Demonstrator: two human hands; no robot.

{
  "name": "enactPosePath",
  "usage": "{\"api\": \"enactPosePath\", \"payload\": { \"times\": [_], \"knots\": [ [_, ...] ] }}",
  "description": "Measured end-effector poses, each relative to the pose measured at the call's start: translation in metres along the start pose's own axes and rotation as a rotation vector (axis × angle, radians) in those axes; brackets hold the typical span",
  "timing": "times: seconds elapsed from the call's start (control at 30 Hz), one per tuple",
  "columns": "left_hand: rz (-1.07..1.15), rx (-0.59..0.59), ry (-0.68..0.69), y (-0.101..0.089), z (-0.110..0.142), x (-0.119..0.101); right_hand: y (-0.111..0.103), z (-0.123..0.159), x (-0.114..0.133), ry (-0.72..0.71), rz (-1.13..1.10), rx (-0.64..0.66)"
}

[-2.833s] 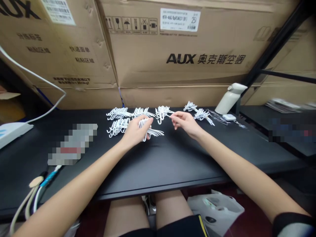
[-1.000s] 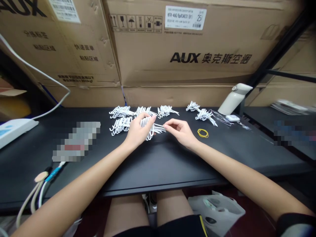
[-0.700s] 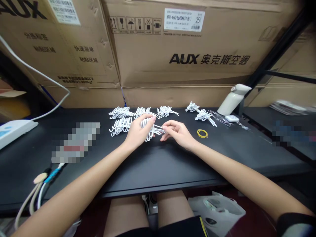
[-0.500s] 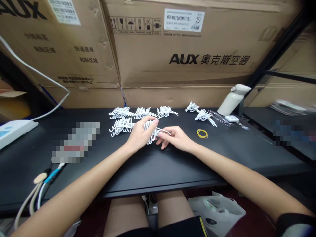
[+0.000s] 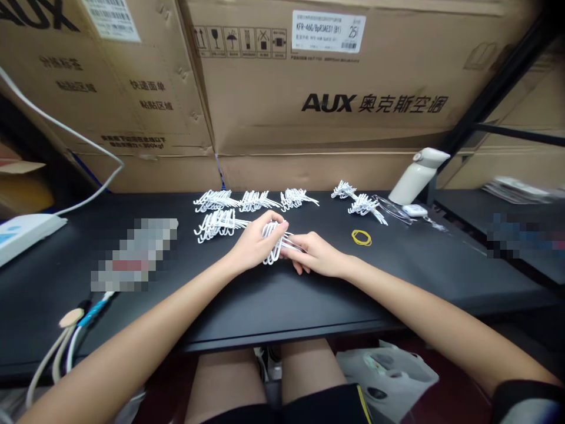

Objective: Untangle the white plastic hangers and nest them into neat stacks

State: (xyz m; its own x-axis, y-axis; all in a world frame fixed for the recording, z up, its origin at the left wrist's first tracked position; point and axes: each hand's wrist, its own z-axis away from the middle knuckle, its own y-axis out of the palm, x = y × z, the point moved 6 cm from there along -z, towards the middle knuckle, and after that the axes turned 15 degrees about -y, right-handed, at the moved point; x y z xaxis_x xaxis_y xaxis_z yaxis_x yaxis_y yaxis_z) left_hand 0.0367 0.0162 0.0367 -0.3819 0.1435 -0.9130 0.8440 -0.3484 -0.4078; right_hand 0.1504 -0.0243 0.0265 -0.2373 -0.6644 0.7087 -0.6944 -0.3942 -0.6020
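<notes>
My left hand [image 5: 251, 247] is closed around a bundle of white wire hooks [image 5: 272, 252], their curved ends poking out below the thumb. On the straight ends at the right of the same bundle, my right hand [image 5: 321, 255] has its thumb and fingers closed; part of the shafts is hidden behind them. Just behind my left hand lies another pile of white hooks [image 5: 217, 226]. Farther back are hook piles at left [image 5: 214, 201], centre [image 5: 258, 201] and right of centre [image 5: 296, 199]. Yellow rubber bands [image 5: 361, 238] lie to the right of my right hand.
Two smaller hook clusters [image 5: 366, 206] lie at the back right, beside a cream bottle [image 5: 415, 179] and a small white case [image 5: 415, 211]. A blurred-out flat device [image 5: 136, 253] with a cable is at left, near a white power strip [image 5: 30, 232]. Large cartons [image 5: 326, 135] stand behind the table.
My right hand has left the back row and come to the bundle in my left hand, then closed round its straight ends. Both hands have shifted slightly toward me. The yellow rubber bands came into view.
</notes>
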Motion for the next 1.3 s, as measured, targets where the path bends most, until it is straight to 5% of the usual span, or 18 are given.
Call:
{"api": "enactPosePath", "payload": {
  "times": [0.43, 0.83, 0.97, 1.13, 1.2, 1.3],
  "knots": [
    [0.215, 0.332, -0.216, 0.006, 0.0, 0.002, -0.003, 0.0, 0.001, 0.008, -0.03, -0.036],
    [0.173, 0.345, -0.227, 0.009, -0.001, 0.006, -0.004, -0.001, 0.006, -0.095, 0.085, -0.051],
    [0.225, 0.273, -0.248, 0.002, -0.002, 0.002, -0.012, 0.0, -0.003, -0.058, -0.008, -0.191],
    [0.498, -0.002, -0.291, -0.028, -0.011, -0.003, -0.038, 0.008, -0.011, -0.091, 0.006, -0.542],
    [0.593, -0.105, -0.341, -0.038, -0.015, 0.001, -0.04, 0.008, -0.012, -0.096, 0.184, -0.527],
    [0.667, -0.186, -0.389, -0.044, -0.017, 0.007, -0.027, 0.0, -0.013, -0.135, 0.433, -0.271]
  ]
}}
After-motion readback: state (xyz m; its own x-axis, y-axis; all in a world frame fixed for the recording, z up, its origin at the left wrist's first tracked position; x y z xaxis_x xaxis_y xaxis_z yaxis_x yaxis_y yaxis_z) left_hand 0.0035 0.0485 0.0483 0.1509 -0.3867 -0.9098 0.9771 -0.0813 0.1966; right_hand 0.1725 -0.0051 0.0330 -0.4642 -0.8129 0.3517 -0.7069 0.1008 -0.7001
